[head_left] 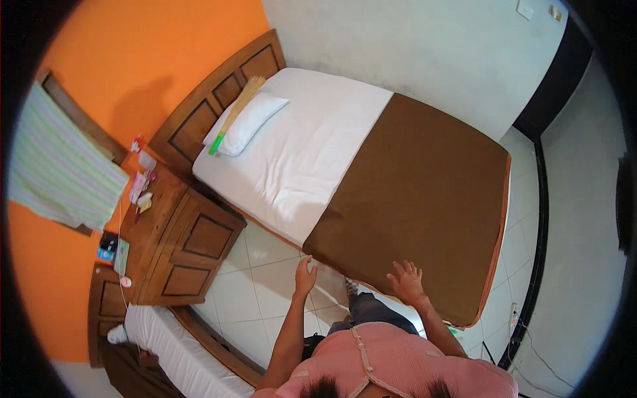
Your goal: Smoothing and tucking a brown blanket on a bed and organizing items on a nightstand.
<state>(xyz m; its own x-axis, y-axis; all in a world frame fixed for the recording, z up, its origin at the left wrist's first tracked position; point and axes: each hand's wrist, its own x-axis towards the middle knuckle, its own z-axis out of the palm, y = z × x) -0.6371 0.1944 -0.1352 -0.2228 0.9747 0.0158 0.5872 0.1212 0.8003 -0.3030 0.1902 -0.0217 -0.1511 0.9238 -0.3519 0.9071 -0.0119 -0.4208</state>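
A brown blanket [418,192] lies over the foot half of the bed, with a white sheet [332,132] showing on the other half. My right hand [407,282] is over the blanket's near edge, its fingers spread and holding nothing. Close to the blanket's near left corner, my left hand [305,277] is raised at the bedside, fingers slightly bent and apart, with nothing visible in it. Whether either hand touches the cloth, I cannot tell. A white pillow [255,126] rests by the headboard, and a stick broom [233,119] with a green handle lies across it.
A wooden cabinet [192,245] with small items on top stands left of the bed. Beyond it is a second bed with a white mattress [179,351]. Tiled floor [265,265] runs between them. Cables [531,338] hang by the right wall.
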